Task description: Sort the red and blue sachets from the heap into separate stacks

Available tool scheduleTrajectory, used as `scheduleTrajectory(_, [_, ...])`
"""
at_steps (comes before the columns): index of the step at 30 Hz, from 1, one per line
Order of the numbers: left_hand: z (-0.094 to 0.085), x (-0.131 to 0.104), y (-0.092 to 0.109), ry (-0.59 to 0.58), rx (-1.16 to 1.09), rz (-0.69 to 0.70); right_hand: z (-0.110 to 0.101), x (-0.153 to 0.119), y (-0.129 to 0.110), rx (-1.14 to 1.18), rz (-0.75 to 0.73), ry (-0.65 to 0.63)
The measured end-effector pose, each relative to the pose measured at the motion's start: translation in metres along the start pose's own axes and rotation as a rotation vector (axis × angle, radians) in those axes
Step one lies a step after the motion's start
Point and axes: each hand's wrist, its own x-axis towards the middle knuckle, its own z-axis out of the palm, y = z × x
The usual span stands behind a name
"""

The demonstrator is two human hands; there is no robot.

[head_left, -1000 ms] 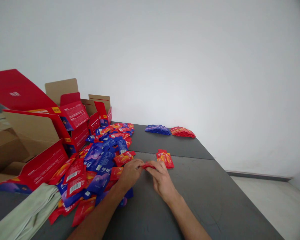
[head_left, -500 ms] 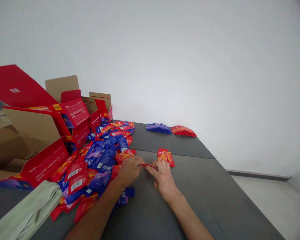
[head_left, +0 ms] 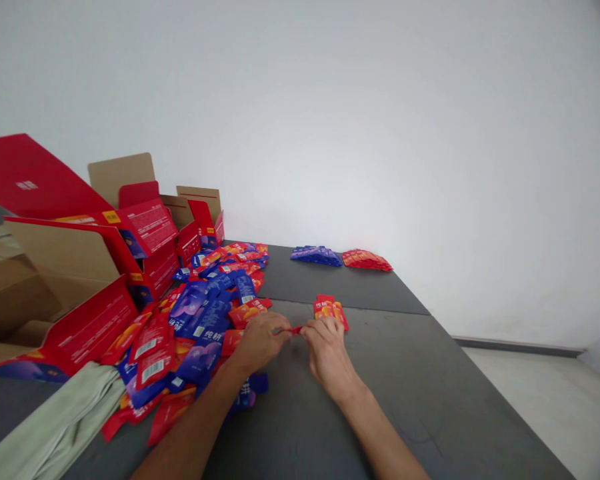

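Between my two hands a red packet [head_left: 296,331] is stretched, seen edge-on, a little above the dark table. My left hand [head_left: 264,339] pinches its left end, and my right hand [head_left: 326,347] has its fingers closed on the right end. Just beyond my right hand, a few red packets [head_left: 325,305] lie overlapping on the table. A big loose heap of blue and red packets [head_left: 205,333] spreads to the left of my left hand, partly hidden by my left forearm.
Open red cardboard boxes [head_left: 95,313] stand along the left side. A pale green cloth [head_left: 65,420] lies at the front left. Toward the back, a fanned row of blue packets [head_left: 316,255] sits beside a fanned row of red packets [head_left: 367,260].
The fingers of my right hand have closed in on the packet's right end, where the index finger was stretched along it before. My left hand has hardly moved.
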Motion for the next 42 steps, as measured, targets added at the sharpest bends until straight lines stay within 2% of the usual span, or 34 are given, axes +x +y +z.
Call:
scheduleTrajectory(5, [0.0,0.0,0.009,0.006,-0.064,0.044,0.0,0.0,0.009,0.129,0.007,0.03])
scheduleTrajectory(11, [-0.003,-0.002,0.015,0.097,-0.148,-0.068,-0.009,0.004,-0.002,0.242,0.079,-0.018])
scheduleTrajectory(16, [0.011,-0.004,0.018,0.086,-0.263,-0.143,-0.006,0.001,0.001,0.228,0.128,-0.056])
scheduleTrajectory(19, [0.017,-0.004,0.019,0.042,-0.375,-0.171,-0.004,-0.001,0.004,0.273,0.181,-0.03])
scheduleTrajectory(22, [0.017,-0.003,0.018,-0.003,-0.446,-0.188,-0.002,-0.001,0.004,0.404,0.283,0.024])
scheduleTrajectory(25, [0.018,-0.002,0.015,0.003,-0.492,-0.242,0.004,0.0,0.002,0.604,0.453,0.091])
scheduleTrajectory(29, [0.023,-0.002,0.012,0.071,-0.534,-0.259,0.011,0.001,-0.002,0.836,0.602,0.008])
scheduleTrajectory(33, [0.027,-0.003,0.013,0.03,-0.586,-0.282,0.016,-0.001,-0.005,1.032,0.715,0.027])
scheduleTrajectory(37, [0.026,-0.003,0.013,0.0,-0.485,-0.273,0.019,-0.002,-0.006,1.114,0.792,0.015])
scheduleTrajectory(42, [0.024,-0.002,0.009,0.06,-0.342,-0.276,0.015,0.0,-0.008,1.098,0.761,-0.05])
